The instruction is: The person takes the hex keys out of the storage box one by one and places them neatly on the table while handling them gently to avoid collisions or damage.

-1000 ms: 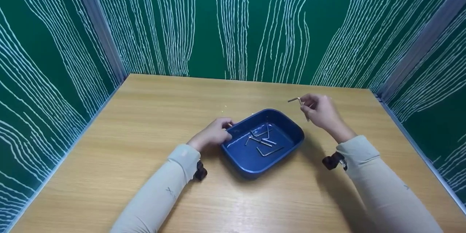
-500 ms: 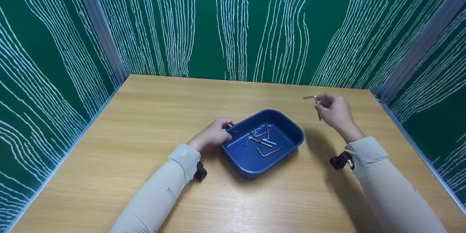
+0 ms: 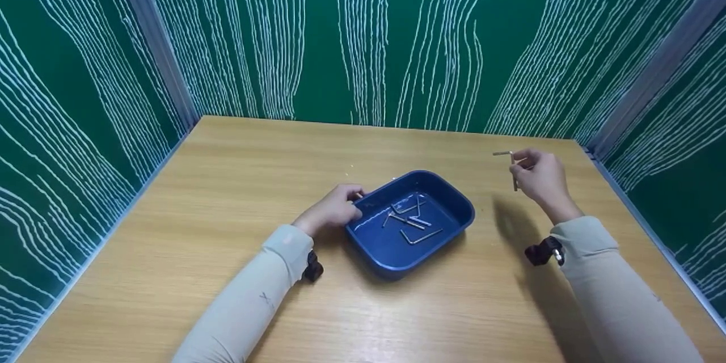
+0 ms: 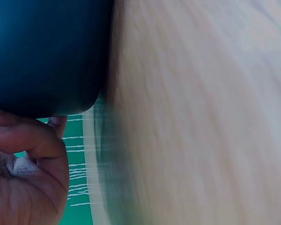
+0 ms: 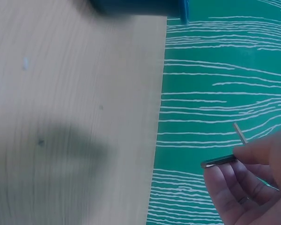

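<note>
In the head view, my left hand [image 3: 332, 207] holds the left side of a blue plastic tub [image 3: 383, 247]; its thumb is at the wall and the fingers reach round the outside. Several metal hex keys [image 3: 424, 236] lie loose inside, some overlapping. To the tub's right, my right hand [image 3: 543, 177] pinches an L-shaped hex key [image 3: 502, 153] above the table. Its short arm points left and its long arm hangs down. The right wrist view shows this hex key [image 5: 218, 161] between thumb and fingers. The left wrist view shows the curled left fingers at the tub's dark wall [image 4: 47, 61].
The tub stands on a wooden table [image 3: 227, 181]. Green panels [image 3: 317, 39] with white wavy lines enclose the back and sides. Small pale specks [image 3: 349, 170] lie behind the tub. Dark camera mounts [image 3: 543, 251] sit at both wrists.
My right hand has moved right, away from the tub, carrying the hex key, whose long arm now hangs more upright. The left hand and tub have stayed in place.
</note>
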`<state>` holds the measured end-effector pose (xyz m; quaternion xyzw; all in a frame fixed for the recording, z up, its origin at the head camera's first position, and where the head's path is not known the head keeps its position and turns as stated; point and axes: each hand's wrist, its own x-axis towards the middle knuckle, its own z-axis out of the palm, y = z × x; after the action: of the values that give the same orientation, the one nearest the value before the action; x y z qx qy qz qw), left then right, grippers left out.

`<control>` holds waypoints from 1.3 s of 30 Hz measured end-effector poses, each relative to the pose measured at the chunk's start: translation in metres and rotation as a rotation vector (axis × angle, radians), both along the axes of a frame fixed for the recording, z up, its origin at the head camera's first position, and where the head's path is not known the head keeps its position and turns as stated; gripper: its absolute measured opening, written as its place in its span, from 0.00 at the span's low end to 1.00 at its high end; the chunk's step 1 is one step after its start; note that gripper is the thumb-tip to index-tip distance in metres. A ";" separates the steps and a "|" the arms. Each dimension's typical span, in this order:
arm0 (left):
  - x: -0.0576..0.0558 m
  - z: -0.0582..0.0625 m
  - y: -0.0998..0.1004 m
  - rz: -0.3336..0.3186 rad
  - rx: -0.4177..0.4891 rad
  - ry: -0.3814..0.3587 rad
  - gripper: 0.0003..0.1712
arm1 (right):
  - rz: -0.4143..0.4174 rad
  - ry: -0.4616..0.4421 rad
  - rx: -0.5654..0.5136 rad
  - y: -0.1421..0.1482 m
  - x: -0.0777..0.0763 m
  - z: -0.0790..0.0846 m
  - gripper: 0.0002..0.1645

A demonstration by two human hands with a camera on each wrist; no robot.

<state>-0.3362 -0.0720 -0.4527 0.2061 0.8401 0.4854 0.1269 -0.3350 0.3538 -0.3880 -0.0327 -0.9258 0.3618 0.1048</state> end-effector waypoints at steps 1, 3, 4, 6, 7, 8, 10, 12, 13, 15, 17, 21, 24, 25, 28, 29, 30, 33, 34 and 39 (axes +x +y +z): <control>0.000 0.000 0.000 0.000 0.000 0.002 0.21 | -0.005 -0.001 0.001 0.002 0.000 0.000 0.22; 0.000 0.000 0.000 -0.001 0.001 0.003 0.21 | -0.015 0.006 0.005 0.004 0.000 -0.001 0.22; 0.000 0.000 0.000 -0.001 0.002 0.003 0.21 | -0.019 0.017 0.012 0.006 0.001 -0.002 0.21; 0.001 0.001 0.000 0.000 0.005 0.003 0.22 | -0.025 0.035 0.014 0.008 0.001 -0.003 0.21; 0.001 0.001 0.000 0.001 0.006 0.004 0.23 | -0.028 0.042 0.015 0.009 0.001 -0.004 0.21; 0.001 0.001 0.000 -0.001 0.007 0.003 0.23 | -0.032 0.044 0.012 0.010 0.001 -0.004 0.21; 0.001 0.001 0.000 0.000 0.005 0.002 0.23 | -0.037 0.033 0.003 0.013 0.002 -0.006 0.21; 0.002 0.002 0.000 0.001 0.002 -0.001 0.23 | -0.041 0.002 -0.012 0.018 0.002 -0.007 0.22; 0.002 0.001 0.000 0.002 0.001 -0.005 0.23 | -0.044 -0.014 -0.017 0.020 0.002 -0.008 0.22; 0.002 0.001 0.000 0.005 -0.003 -0.012 0.23 | -0.050 -0.040 -0.027 0.025 0.002 -0.009 0.23; 0.002 0.001 0.000 0.008 -0.004 -0.017 0.22 | -0.057 -0.055 -0.035 0.030 0.001 -0.011 0.24; 0.001 0.000 0.000 0.007 0.002 -0.016 0.24 | -0.075 -0.067 -0.037 0.038 0.002 -0.015 0.25; 0.001 0.000 0.000 0.006 0.007 -0.005 0.25 | -0.094 -0.087 -0.026 0.043 0.003 -0.018 0.25; 0.001 0.000 0.000 0.006 0.007 -0.003 0.25 | -0.099 -0.100 -0.026 0.044 0.003 -0.019 0.26; 0.001 0.001 -0.001 0.010 0.003 0.000 0.25 | -0.117 -0.135 -0.030 0.050 0.005 -0.021 0.26; 0.001 0.001 -0.001 0.012 0.004 -0.003 0.24 | -0.122 -0.151 -0.035 0.052 0.005 -0.022 0.27; 0.001 0.001 -0.001 0.014 0.005 -0.005 0.24 | -0.126 -0.162 -0.038 0.054 0.005 -0.023 0.26; 0.001 0.000 0.000 0.014 0.008 -0.012 0.23 | -0.138 -0.168 -0.017 0.060 0.006 -0.028 0.26; 0.001 0.000 0.000 0.012 0.009 -0.013 0.23 | -0.144 -0.162 -0.004 0.063 0.006 -0.030 0.25; 0.000 -0.001 0.000 0.001 0.013 0.004 0.22 | -0.173 -0.161 0.044 0.073 0.006 -0.038 0.25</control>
<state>-0.3365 -0.0719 -0.4536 0.2073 0.8374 0.4904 0.1236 -0.3294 0.4267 -0.4258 -0.1392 -0.9326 0.3272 0.0615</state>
